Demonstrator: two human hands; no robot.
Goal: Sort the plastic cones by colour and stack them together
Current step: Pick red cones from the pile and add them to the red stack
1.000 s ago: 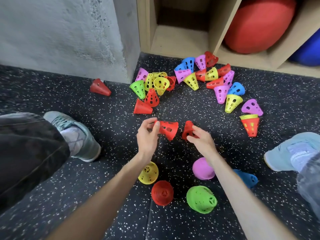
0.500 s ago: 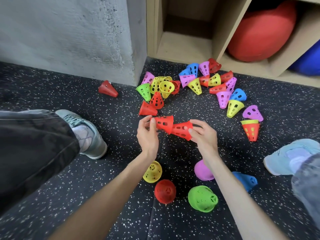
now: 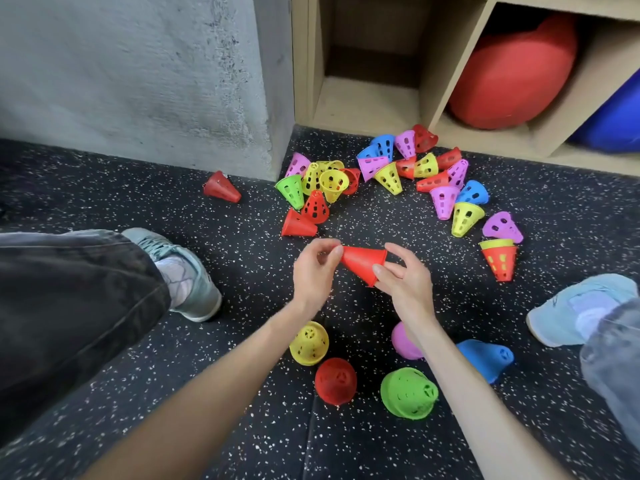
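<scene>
The red cone (image 3: 362,264) was held off the floor between both hands, lying on its side with its long axis running left to right: narrow tip toward the left hand (image 3: 313,271), wide rim toward the right hand (image 3: 405,277). The left hand's thumb and fingers were curled and pinching the tip; the right hand's thumb and fingers were curled round the rim end. Whether it was one cone or two nested could not be told from this view.

Straight below the held cone, toward the person, stood the red stack (image 3: 335,381), wide end down. It lay between the two forearms, about equally near either hand, so the held cone would probably need turning tip-up before going down over it. Just beside the red stack stood the yellow stack (image 3: 309,344) on its left and the green stack (image 3: 408,393) on its right, with a purple stack (image 3: 403,341) and a blue stack (image 3: 486,358) beyond the green one.

Beyond the held cone, toward the wooden shelf (image 3: 446,64), the unsorted pile (image 3: 398,174) of mixed colours lay scattered, two loose red cones (image 3: 304,216) nearest the left hand.
</scene>
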